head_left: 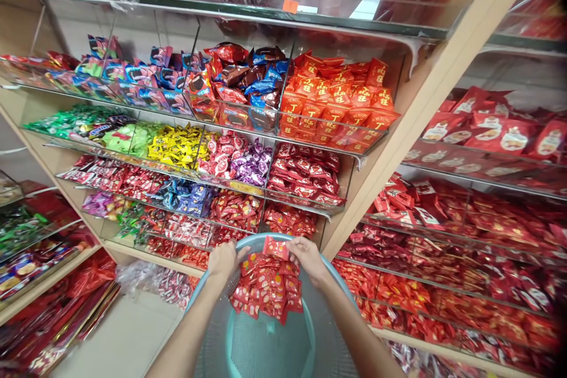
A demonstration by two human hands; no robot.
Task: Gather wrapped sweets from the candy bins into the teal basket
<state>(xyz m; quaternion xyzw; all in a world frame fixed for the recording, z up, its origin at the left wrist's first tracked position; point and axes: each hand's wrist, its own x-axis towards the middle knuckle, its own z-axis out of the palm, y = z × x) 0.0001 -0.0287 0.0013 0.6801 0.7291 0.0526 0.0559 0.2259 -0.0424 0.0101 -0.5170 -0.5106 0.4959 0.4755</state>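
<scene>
A blue-green mesh plastic basket (325,360) is in front of me, below the shelves. Inside it, toward the far side, lies a heap of small red candy packets (270,286) with yellow and orange prints. My left hand (224,261) is closed around the basket's far rim, left of the heap. Between the fingertips of my right hand (306,255) is one red candy packet (275,248), pinched by its right end just above the heap.
A wooden rack with clear shelves (310,201) rises ahead, its compartments filled with wrapped sweets. Orange packets (339,106) sit upper right. Another rack with red packets (478,207) stands at right. Plastic-bagged sweets (166,283) lie on the pale floor (128,331).
</scene>
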